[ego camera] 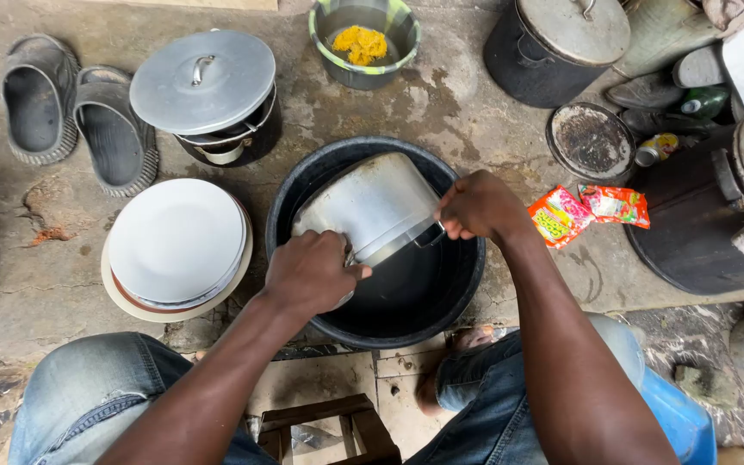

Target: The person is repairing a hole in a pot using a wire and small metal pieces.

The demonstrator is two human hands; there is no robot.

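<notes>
The right hand point(480, 207) is closed on the rim handle of a metal pot point(372, 205); the left hand point(312, 274) clasps the near rim. The pot lies tilted on its side inside the black basin point(467, 275), bottom pointing toward the basin's far left edge. It looks dull grey, scuffed and wet.

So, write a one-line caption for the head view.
Both hands tilt a metal pot inside a black basin.
</notes>
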